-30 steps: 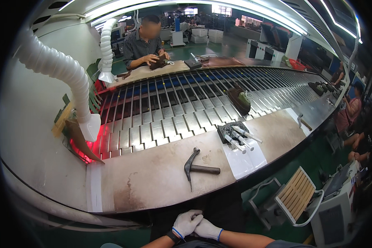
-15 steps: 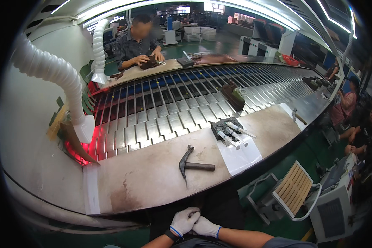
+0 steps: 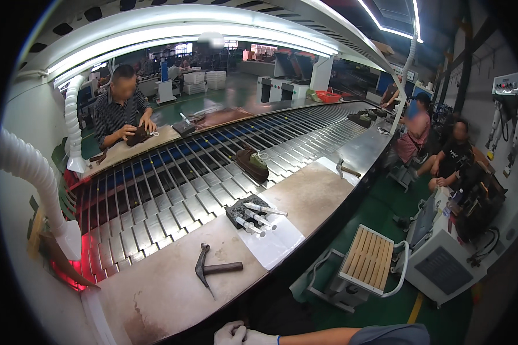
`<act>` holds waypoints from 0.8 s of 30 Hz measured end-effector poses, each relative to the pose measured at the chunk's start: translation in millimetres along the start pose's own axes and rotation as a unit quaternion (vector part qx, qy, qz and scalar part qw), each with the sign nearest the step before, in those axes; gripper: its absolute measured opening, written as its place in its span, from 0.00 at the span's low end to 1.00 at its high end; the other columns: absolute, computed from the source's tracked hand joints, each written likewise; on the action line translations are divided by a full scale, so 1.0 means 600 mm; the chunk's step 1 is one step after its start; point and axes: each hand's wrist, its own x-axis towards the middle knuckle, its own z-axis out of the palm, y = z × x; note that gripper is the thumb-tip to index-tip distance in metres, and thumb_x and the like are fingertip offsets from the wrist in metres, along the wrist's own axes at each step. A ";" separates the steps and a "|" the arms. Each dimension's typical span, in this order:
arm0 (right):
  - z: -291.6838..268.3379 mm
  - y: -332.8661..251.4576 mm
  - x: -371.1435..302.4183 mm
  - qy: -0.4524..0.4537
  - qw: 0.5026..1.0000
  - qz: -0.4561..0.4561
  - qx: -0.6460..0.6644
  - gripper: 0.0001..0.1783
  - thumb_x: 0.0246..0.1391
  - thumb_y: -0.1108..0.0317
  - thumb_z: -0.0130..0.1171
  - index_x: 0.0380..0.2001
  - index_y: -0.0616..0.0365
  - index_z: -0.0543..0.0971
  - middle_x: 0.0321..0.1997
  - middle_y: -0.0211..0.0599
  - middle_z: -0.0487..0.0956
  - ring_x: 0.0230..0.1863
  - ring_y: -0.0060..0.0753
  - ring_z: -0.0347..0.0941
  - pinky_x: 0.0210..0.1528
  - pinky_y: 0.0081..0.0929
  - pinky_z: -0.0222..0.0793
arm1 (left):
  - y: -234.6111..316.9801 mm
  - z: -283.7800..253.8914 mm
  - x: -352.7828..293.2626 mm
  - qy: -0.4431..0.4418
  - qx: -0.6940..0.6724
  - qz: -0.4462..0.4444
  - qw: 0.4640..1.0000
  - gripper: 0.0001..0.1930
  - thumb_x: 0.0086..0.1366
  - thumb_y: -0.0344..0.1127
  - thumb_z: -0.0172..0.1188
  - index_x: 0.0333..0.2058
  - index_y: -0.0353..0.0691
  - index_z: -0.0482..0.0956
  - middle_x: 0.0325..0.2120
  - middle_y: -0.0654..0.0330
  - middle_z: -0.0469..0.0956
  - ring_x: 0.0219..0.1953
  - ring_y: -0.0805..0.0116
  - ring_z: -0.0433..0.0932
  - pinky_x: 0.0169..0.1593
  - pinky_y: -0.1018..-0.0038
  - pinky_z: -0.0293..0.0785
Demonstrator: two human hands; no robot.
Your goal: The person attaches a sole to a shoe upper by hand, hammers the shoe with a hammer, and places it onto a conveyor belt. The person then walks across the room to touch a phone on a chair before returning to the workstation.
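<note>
At the lower edge, my left hand and my right hand, both in white gloves, lie folded together below the bench. Their fingers are curled in against each other, partly cut off by the picture's edge, and nothing shows in them. A hammer with a wooden handle and curved steel head lies on the bench in front of them, touched by neither hand. Farther off, a dark block holds several white syringe-like tubes over a white sheet. A brown and green shoe sits on the slatted metal conveyor.
Across the conveyor a co-worker handles a dark shoe. A second hammer lies farther right on the bench. White ducts hang at left, near a red glow. A slatted stool stands right; people sit beyond it.
My view has turned to the right, so the bench and its things sit farther left and my hands lower. My hands stay folded together; the hammer and tubes lie as before.
</note>
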 end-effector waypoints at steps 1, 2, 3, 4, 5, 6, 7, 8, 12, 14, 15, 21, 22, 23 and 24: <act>0.002 -0.016 -0.009 0.008 1.000 0.005 0.006 0.08 0.70 0.71 0.55 0.46 0.57 0.83 0.40 0.40 0.83 0.42 0.31 0.78 0.45 0.33 0.72 | 0.002 0.002 0.003 -0.003 0.001 0.006 1.000 0.19 0.65 0.39 0.69 0.47 0.29 0.91 0.38 0.46 0.91 0.37 0.65 0.90 0.49 0.71 0.85; 0.005 -0.031 -0.017 0.017 1.000 0.011 0.012 0.08 0.70 0.70 0.55 0.45 0.57 0.83 0.38 0.39 0.83 0.39 0.31 0.77 0.42 0.32 0.71 | 0.004 0.003 0.005 -0.007 0.002 0.008 1.000 0.19 0.65 0.39 0.69 0.47 0.29 0.91 0.38 0.46 0.91 0.37 0.65 0.90 0.49 0.71 0.85; 0.009 -0.039 -0.022 0.018 1.000 0.015 0.018 0.07 0.71 0.70 0.55 0.44 0.57 0.83 0.36 0.38 0.82 0.36 0.30 0.76 0.39 0.32 0.71 | 0.005 0.003 0.006 -0.005 0.002 0.010 1.000 0.19 0.65 0.39 0.69 0.47 0.29 0.91 0.38 0.46 0.91 0.37 0.65 0.90 0.49 0.71 0.85; 0.012 -0.046 -0.024 0.019 0.999 0.017 0.023 0.07 0.71 0.69 0.55 0.42 0.56 0.83 0.33 0.37 0.82 0.33 0.30 0.76 0.36 0.31 0.70 | 0.004 0.002 0.005 -0.004 0.002 0.010 1.000 0.19 0.65 0.39 0.69 0.47 0.29 0.91 0.38 0.46 0.91 0.37 0.65 0.90 0.49 0.71 0.85; 0.015 -0.052 -0.027 0.021 0.999 0.020 0.026 0.08 0.71 0.69 0.55 0.41 0.56 0.83 0.31 0.36 0.81 0.30 0.29 0.75 0.33 0.31 0.69 | 0.005 0.001 0.004 -0.004 0.003 0.012 1.000 0.19 0.65 0.39 0.69 0.47 0.29 0.91 0.38 0.46 0.91 0.37 0.65 0.90 0.49 0.71 0.85; 0.019 -0.057 -0.030 0.026 0.999 0.023 0.029 0.08 0.72 0.69 0.55 0.39 0.56 0.82 0.29 0.35 0.81 0.28 0.29 0.75 0.30 0.30 0.69 | 0.004 0.000 0.005 -0.003 0.004 0.013 1.000 0.19 0.65 0.39 0.69 0.47 0.29 0.91 0.38 0.46 0.91 0.37 0.65 0.90 0.49 0.71 0.85; 0.020 -0.063 -0.032 0.028 0.999 0.026 0.033 0.09 0.72 0.68 0.55 0.38 0.55 0.82 0.26 0.34 0.80 0.25 0.28 0.74 0.27 0.29 0.68 | 0.003 0.001 0.004 -0.003 0.004 0.014 1.000 0.19 0.65 0.39 0.69 0.47 0.29 0.91 0.38 0.46 0.91 0.37 0.65 0.90 0.49 0.71 0.85; 0.021 -0.069 -0.034 0.033 0.998 0.029 0.038 0.10 0.72 0.68 0.55 0.37 0.55 0.82 0.24 0.33 0.80 0.22 0.27 0.74 0.24 0.29 0.67 | 0.003 0.001 0.005 -0.004 0.004 0.014 1.000 0.19 0.65 0.39 0.69 0.47 0.29 0.91 0.38 0.47 0.91 0.37 0.65 0.90 0.49 0.71 0.85; 0.020 -0.085 -0.038 0.039 0.998 0.029 0.038 0.11 0.73 0.67 0.55 0.34 0.55 0.83 0.20 0.31 0.79 0.17 0.27 0.73 0.19 0.28 0.67 | 0.003 0.002 0.007 -0.005 0.004 0.016 1.000 0.19 0.65 0.38 0.69 0.47 0.28 0.91 0.38 0.47 0.91 0.37 0.65 0.90 0.49 0.70 0.85; 0.020 -0.092 -0.040 0.034 0.999 0.023 0.029 0.11 0.73 0.67 0.55 0.35 0.55 0.83 0.20 0.32 0.80 0.17 0.27 0.73 0.19 0.28 0.68 | 0.002 0.002 0.007 -0.003 0.004 0.018 1.000 0.19 0.65 0.38 0.69 0.47 0.28 0.91 0.38 0.47 0.91 0.37 0.66 0.90 0.49 0.70 0.85; 0.020 -0.098 -0.041 0.035 0.998 0.039 0.030 0.11 0.73 0.66 0.56 0.36 0.55 0.83 0.22 0.32 0.80 0.19 0.28 0.75 0.22 0.29 0.70 | 0.002 0.003 0.007 -0.003 0.004 0.019 1.000 0.19 0.65 0.38 0.69 0.46 0.28 0.91 0.38 0.47 0.91 0.37 0.66 0.90 0.49 0.70 0.85; 0.014 -0.090 -0.037 0.029 0.998 0.041 0.022 0.08 0.71 0.67 0.58 0.41 0.57 0.84 0.31 0.37 0.83 0.31 0.32 0.79 0.34 0.32 0.74 | 0.001 0.002 0.005 0.000 0.005 0.024 1.000 0.18 0.64 0.38 0.69 0.46 0.28 0.90 0.38 0.47 0.91 0.37 0.66 0.90 0.48 0.70 0.85; 0.012 -0.087 -0.034 0.027 0.999 0.039 0.019 0.08 0.70 0.67 0.58 0.42 0.57 0.84 0.33 0.38 0.83 0.33 0.32 0.79 0.36 0.32 0.74 | 0.000 0.002 0.004 0.000 0.005 0.025 1.000 0.18 0.64 0.38 0.69 0.46 0.28 0.90 0.37 0.47 0.91 0.37 0.66 0.90 0.48 0.70 0.85; 0.009 -0.080 -0.032 0.026 0.999 0.034 0.012 0.08 0.70 0.67 0.58 0.43 0.57 0.84 0.35 0.38 0.83 0.35 0.33 0.79 0.38 0.32 0.75 | 0.000 0.002 0.003 0.002 0.005 0.026 1.000 0.18 0.64 0.38 0.69 0.46 0.28 0.90 0.37 0.47 0.91 0.37 0.66 0.90 0.48 0.70 0.85; 0.008 -0.073 -0.029 0.024 0.999 0.029 0.005 0.08 0.70 0.68 0.58 0.44 0.57 0.84 0.36 0.39 0.84 0.36 0.33 0.80 0.40 0.33 0.75 | -0.002 0.001 0.002 0.001 0.006 0.027 1.000 0.18 0.64 0.38 0.69 0.46 0.28 0.90 0.37 0.47 0.91 0.37 0.66 0.90 0.48 0.70 0.85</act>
